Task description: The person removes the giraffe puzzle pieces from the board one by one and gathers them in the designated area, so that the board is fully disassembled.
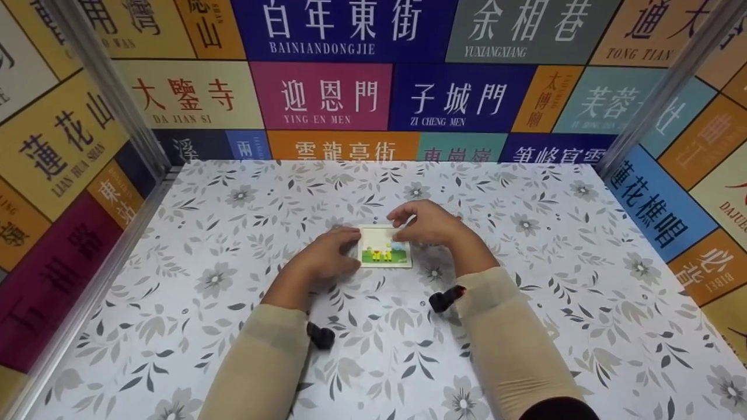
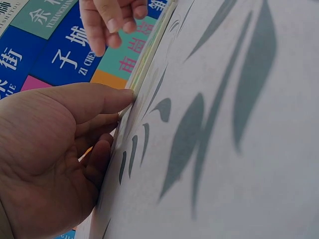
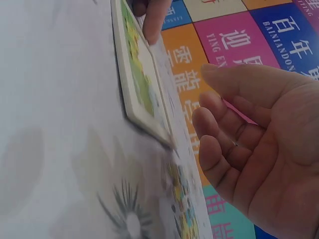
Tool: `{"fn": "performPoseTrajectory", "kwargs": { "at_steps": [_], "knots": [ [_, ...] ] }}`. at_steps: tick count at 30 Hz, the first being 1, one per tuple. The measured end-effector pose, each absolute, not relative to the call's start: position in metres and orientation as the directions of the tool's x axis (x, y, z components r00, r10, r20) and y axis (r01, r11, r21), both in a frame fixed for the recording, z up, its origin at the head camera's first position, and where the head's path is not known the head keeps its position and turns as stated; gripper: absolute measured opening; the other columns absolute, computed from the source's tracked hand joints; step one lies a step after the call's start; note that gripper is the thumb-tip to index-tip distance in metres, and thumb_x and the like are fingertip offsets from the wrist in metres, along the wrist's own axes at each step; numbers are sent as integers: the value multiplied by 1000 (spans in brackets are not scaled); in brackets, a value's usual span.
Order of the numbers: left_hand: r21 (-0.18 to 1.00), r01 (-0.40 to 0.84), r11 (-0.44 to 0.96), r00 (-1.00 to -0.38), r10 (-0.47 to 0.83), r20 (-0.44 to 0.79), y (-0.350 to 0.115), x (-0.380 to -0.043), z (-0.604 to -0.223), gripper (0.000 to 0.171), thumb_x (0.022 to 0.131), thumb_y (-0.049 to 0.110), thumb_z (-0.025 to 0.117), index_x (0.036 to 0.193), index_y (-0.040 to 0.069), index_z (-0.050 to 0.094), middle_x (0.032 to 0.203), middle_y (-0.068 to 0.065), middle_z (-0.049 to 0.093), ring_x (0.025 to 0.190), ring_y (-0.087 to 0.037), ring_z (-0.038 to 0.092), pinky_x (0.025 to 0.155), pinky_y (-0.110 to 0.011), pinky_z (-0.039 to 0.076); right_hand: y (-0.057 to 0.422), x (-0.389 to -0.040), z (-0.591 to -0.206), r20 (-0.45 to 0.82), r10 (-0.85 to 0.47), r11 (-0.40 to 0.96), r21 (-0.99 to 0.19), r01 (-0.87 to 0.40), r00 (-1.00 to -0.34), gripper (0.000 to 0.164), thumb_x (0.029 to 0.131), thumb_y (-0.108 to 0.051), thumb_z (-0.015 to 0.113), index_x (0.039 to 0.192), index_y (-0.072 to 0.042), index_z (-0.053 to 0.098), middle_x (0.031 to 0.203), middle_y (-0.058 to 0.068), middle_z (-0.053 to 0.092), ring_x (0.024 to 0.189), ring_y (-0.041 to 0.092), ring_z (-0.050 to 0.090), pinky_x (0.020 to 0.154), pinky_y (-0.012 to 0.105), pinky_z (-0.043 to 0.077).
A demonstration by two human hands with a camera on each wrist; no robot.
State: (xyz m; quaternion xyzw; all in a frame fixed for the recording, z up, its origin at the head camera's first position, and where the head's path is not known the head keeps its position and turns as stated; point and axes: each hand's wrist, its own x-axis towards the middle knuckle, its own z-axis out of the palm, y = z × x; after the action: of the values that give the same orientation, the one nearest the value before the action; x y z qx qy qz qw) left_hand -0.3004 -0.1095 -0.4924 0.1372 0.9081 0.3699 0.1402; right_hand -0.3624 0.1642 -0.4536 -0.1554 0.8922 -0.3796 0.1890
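Observation:
A small cream-rimmed picture puzzle board (image 1: 385, 267) lies flat on the table, with yellow figures on green along its near part and a plain pale area on its far part. My left hand (image 1: 330, 254) holds the board by its left edge, thumb near the front corner and fingers near the back one. Just over the board's right side hovers my right hand (image 1: 429, 224), its fingers loosely bent with nothing between them. In the right wrist view, small colourful pieces (image 3: 187, 214) lie on the table past the board's end; the right hand mostly hides them in the head view.
The table (image 1: 233, 338) has a white cloth printed with grey leaves and flowers. Panels with large lettering (image 1: 327, 96) enclose it at the back and both sides, with metal posts (image 1: 137, 111) at the corners. Black wrist straps (image 1: 446, 298) sit on both sleeves.

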Motion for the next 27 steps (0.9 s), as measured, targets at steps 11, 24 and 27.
{"fn": "performPoseTrajectory", "kwargs": {
  "at_steps": [11,24,27],
  "knots": [
    [722,143,677,-925,351,-145,-110,-299,-491,72,90,19,75,159,17,54,169,4,45,164,-27,30,137,-49,20,164,-358,-465,-287,-435,707,-696,-126,-854,44,88,-12,86,130,-14,73,127,7,73,120,26,66,99,41,56],
    [693,152,705,-923,353,-157,-112,-300,-493,74,91,24,75,161,18,51,171,3,43,166,-27,26,138,-48,19,159,-354,-467,-303,-417,758,-636,-144,-857,42,86,-5,82,125,-19,76,124,5,72,118,26,64,108,46,54],
    [691,156,706,-924,352,-151,-111,-300,-492,74,91,24,75,161,18,51,171,3,43,166,-27,26,138,-48,19,159,-355,-468,-287,-435,755,-633,-172,-854,42,86,-5,82,125,-20,78,122,6,72,115,26,63,104,45,55]
  ]
}}
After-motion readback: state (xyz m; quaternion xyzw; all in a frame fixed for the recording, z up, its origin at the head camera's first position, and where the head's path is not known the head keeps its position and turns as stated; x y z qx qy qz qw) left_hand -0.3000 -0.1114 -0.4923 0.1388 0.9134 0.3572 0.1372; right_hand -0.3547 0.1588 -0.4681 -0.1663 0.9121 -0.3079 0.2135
